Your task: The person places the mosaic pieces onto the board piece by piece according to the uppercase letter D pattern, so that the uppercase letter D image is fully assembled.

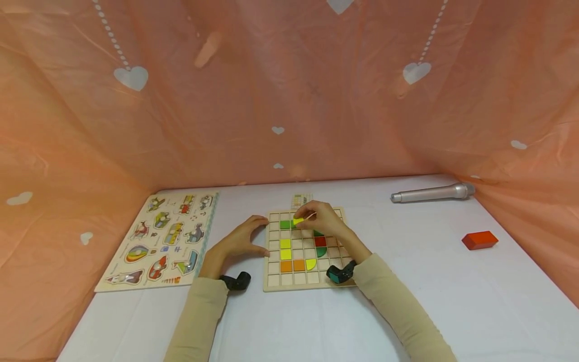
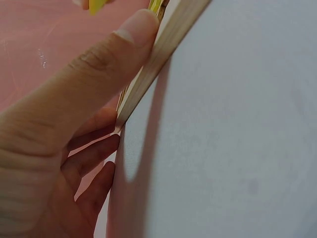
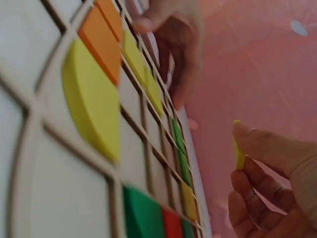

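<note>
A wooden grid board (image 1: pixel 274 280) lies on the table. Coloured pieces sit in some of its squares: green, yellow, orange and red, among them a rounded yellow piece (image 3: pixel 94 104) and an orange square (image 1: pixel 299 265). Above the board's far part, my right hand (image 1: pixel 323 218) pinches a thin yellow piece (image 3: pixel 238 153) between thumb and fingers, apart from the grid in the right wrist view. My left hand (image 1: pixel 239 239) touches the board's left edge, thumb and fingers spread along it; the thumb (image 2: pixel 99 64) rests against the wooden rim in the left wrist view.
A small patterned card (image 1: pixel 301 198) lies behind the board. On the left is a picture puzzle board (image 1: pixel 158 246) with vehicle pieces. A silver microphone (image 1: pixel 429 193) and a red block (image 1: pixel 480 240) lie to the right. A pink curtain (image 1: pixel 289 100) encloses the table.
</note>
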Demonstrator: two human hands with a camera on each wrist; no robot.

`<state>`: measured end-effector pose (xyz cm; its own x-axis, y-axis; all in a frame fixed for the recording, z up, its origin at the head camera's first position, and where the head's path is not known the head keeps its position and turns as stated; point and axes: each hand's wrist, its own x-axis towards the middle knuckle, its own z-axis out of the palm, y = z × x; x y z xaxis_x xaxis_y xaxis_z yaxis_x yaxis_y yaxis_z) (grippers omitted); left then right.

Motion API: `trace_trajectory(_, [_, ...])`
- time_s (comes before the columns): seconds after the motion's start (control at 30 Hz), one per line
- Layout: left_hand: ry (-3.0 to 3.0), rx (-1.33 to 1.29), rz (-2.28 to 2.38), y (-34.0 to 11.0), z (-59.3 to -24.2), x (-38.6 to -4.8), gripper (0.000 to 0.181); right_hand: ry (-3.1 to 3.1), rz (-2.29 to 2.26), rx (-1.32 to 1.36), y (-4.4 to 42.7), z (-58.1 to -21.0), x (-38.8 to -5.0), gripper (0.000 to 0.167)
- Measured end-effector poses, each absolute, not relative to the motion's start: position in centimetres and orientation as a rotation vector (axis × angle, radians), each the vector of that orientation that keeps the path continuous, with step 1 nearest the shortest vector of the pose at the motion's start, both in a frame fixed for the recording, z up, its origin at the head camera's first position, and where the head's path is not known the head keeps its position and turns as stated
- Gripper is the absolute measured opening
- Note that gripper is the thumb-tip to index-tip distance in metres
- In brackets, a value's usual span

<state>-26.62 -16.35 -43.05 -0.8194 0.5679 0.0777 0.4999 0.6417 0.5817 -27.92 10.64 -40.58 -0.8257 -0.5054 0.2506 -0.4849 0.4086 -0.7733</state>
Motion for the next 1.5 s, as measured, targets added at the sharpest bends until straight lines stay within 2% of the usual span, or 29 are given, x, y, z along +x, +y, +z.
trace_trajectory(0.37, [2.760,0.872,0.879,-16.4,-43.0,-26.7,0.089,2.623,-1.331,-1.053,7.9,-42.4,-28.1,0.014])
trace_trajectory(1.0, [2.745,0.897,0.902,-16.3,-43.2,-26.9,0.088,2.716,-1.315,-1.124,7.3,-43.6,-28.2,0.003])
trace_trajectory(1.27, [2.744,0.917,0.909,-16.2,-43.2,-26.9,0.087,2.705,-1.262,-1.139,7.8,-43.1,-28.0,0.007])
trace_trajectory(1.5, [2.735,0.874,0.952,-16.3,-43.4,-26.9,0.083,2.730,-1.277,-1.027,10.7,-41.4,-28.6,0.021])
